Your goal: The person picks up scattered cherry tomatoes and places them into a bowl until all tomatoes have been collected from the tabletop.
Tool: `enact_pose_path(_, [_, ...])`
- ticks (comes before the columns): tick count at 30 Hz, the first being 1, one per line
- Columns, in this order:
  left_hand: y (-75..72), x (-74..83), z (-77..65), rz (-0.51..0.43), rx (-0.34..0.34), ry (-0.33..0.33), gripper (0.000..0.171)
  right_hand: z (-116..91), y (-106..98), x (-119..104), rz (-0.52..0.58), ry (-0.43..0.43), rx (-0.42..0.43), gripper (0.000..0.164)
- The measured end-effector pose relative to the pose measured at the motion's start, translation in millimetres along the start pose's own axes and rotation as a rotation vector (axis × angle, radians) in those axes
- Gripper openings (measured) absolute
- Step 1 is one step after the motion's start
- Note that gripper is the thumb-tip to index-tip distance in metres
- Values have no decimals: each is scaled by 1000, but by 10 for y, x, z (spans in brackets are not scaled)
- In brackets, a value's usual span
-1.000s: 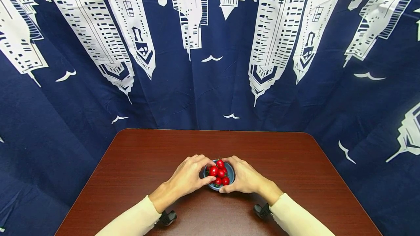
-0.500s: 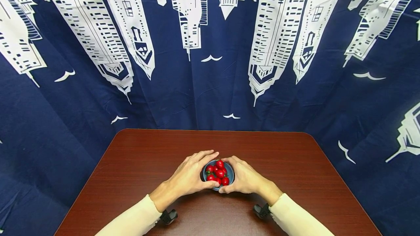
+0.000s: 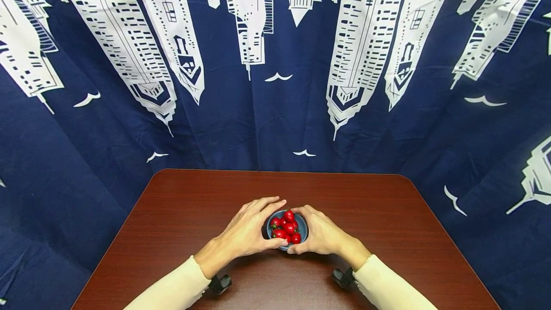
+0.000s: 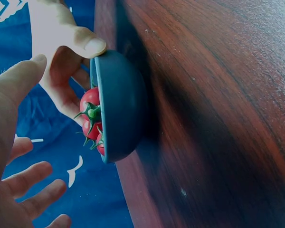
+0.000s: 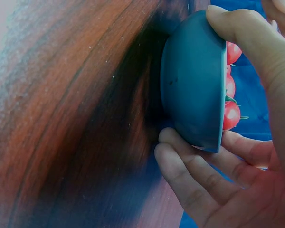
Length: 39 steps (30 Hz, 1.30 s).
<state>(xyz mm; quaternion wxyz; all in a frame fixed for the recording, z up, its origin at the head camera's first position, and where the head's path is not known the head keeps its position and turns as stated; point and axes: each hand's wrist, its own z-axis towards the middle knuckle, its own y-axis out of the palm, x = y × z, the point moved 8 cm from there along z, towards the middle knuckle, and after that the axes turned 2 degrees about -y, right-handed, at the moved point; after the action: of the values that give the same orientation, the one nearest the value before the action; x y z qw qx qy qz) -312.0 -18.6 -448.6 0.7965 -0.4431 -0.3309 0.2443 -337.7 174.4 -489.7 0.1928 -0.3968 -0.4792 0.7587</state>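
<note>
A small blue bowl [image 3: 303, 228] sits on the table, with several red cherry tomatoes [image 3: 289, 227] with green stems inside. My right hand [image 3: 325, 233] grips the bowl from the right; in the right wrist view its thumb lies on the rim and its fingers reach round the bowl's [image 5: 194, 80] far side. On the left, my left hand [image 3: 245, 228] hovers by the rim, holding nothing. Its thumb and fingers are spread; the left wrist view shows them apart from the bowl [image 4: 126, 107]. The tomatoes underneath are hidden by those on top.
The brown wooden table [image 3: 206, 195] has rounded far corners. Behind it hangs a dark blue cloth [image 3: 232, 123] printed with white buildings and birds. Black devices [image 3: 220, 284] are strapped under both wrists, by the cream sleeves [image 3: 176, 286].
A second ago my left hand held a cherry tomato over the bowl. It has let go, its fingers spreading away, and the tomato lies among the others. My right hand stays on the bowl.
</note>
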Motion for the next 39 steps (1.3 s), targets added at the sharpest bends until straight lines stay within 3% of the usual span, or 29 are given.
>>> enact_pose_path(16, [-39,-55,-36,18,-2,-20,100,7,-4,51,6,33,-16,106])
enact_pose_path(39, [-109,-386,-155,21,-20,-134,98,-117,-21,140,-20,166,-45,111])
